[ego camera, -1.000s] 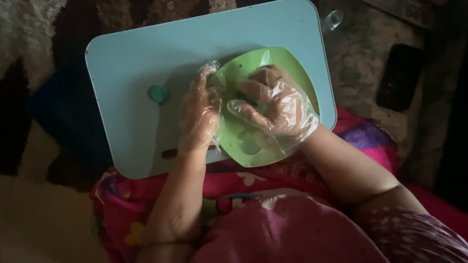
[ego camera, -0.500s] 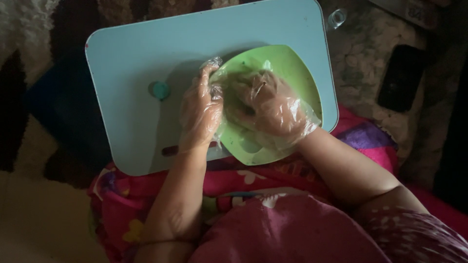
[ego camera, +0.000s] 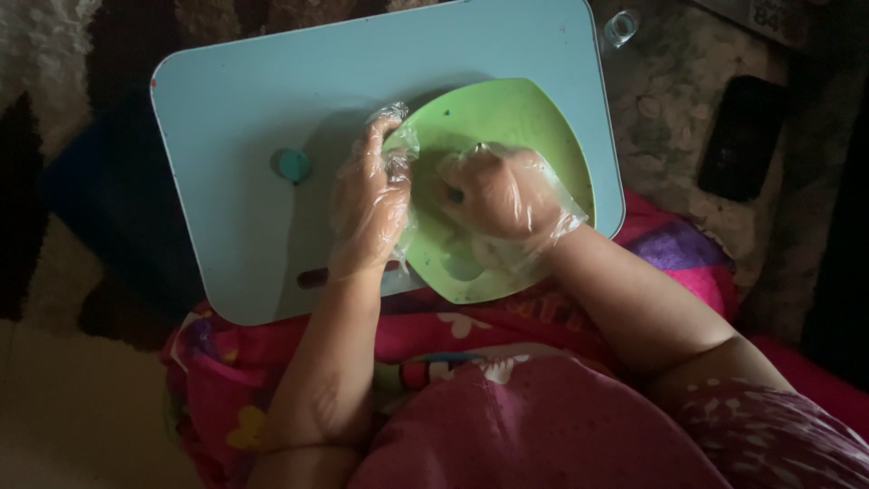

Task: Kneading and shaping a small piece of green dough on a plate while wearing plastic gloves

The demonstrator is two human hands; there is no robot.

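Observation:
A green, roughly square plate (ego camera: 534, 118) lies on a light blue lap table (ego camera: 272, 100). Both of my hands wear thin clear plastic gloves. My left hand (ego camera: 367, 204) rests flat on the plate's left rim, fingers together and pointing up. My right hand (ego camera: 493, 190) is curled into a fist over the middle of the plate, pressing on something pale that I cannot make out under the glove. A pale smear (ego camera: 466, 263) shows on the plate near its front edge.
A small teal round spot (ego camera: 291, 165) and a dark slot (ego camera: 312, 277) mark the table top. A clear glass (ego camera: 621, 27) stands past the table's right corner. A black phone (ego camera: 742, 136) lies on the patterned floor at the right. Pink cloth (ego camera: 507, 326) covers my lap.
My right hand has drawn its fingers in from spread to a fist and shifted a little toward the plate's middle. My left hand has stayed on the plate's left rim.

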